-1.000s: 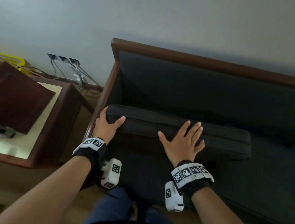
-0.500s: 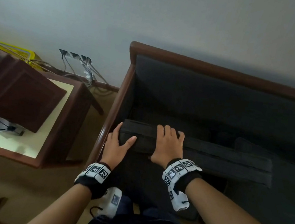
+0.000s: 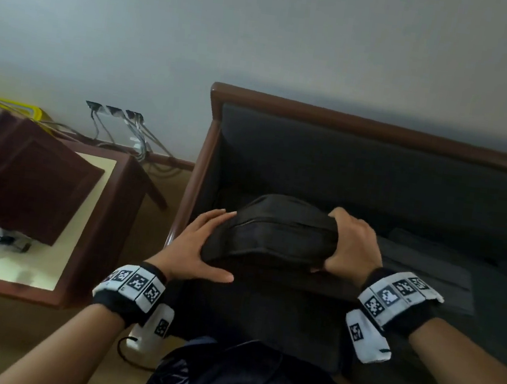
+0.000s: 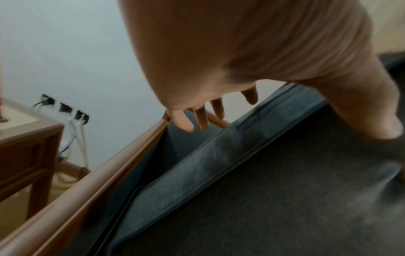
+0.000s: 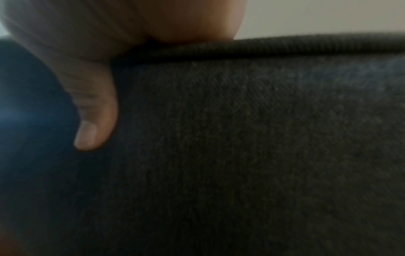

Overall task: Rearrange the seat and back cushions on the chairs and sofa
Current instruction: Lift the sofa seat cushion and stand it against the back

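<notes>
The sofa (image 3: 377, 162), dark upholstery in a brown wooden frame, stands against the wall and fills the right of the head view. At its left end a dark seat cushion (image 3: 273, 229) is lifted off the seat, tilted up and bowed between two hands. Another cushion (image 3: 421, 270) lies flat to the right, just beside it. The side table (image 3: 84, 203) stands left of the sofa, close to the armrest.

The right hand (image 3: 351, 245) grips the cushion's right end, fingers curled over the piping. The left hand (image 3: 197, 248) lies flat with straight fingers against the left end (bracing, not clutching).

The step in hand looks like reseating this cushion. Next it probably needs turning level and pressing down and back into the corner. Room is tight on the left, where the armrest rail (image 4: 114, 164) runs just beside the cushion's edge; the open space is above and toward the person
</notes>
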The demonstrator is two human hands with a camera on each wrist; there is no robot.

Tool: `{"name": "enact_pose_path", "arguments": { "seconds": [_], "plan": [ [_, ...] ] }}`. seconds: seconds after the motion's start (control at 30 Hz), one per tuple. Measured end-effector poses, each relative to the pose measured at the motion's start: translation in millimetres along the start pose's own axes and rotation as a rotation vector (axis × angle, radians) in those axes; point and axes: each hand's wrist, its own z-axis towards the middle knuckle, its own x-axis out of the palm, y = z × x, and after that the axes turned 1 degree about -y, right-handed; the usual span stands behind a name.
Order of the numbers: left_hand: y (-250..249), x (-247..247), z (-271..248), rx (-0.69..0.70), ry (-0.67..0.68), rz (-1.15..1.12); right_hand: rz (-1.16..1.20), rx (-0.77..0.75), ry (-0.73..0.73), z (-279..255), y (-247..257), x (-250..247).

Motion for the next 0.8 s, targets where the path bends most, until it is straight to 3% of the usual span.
{"name": "enact_pose_path", "arguments": {
  "seconds": [0.1, 0.27, 0.37, 0.43, 0.57, 0.7, 0.8],
  "plan": [
    [-27, -11, 17, 0.068, -0.060, 0.123, 0.184, -0.031, -0.099, -8, -2, -30],
    [-81, -57, 9, 0.264, -0.362, 0.262, 0.491, -0.153, -0.307, -26, 5, -66],
    [-114, -71, -1, 0.326, -0.449, 0.398, 0.632, -0.214, -0.391, -31, -11, -66],
    [-120, -66, 6, 0.276, -0.430, 0.493, 0.684, -0.189, -0.363, -31, -25, -56],
    [-100, -29, 33, 0.145, -0.341, 0.610, 0.598, -0.033, -0.135, -26, -30, -27],
    [-110, -15, 56, 0.200, -0.378, 0.665, 0.741, 0.080, -0.229, -27, -29, -43],
    [-124, -3, 67, 0.227, -0.338, 0.710, 0.541, 0.189, -0.247, -30, -13, -64]
  ]
}}
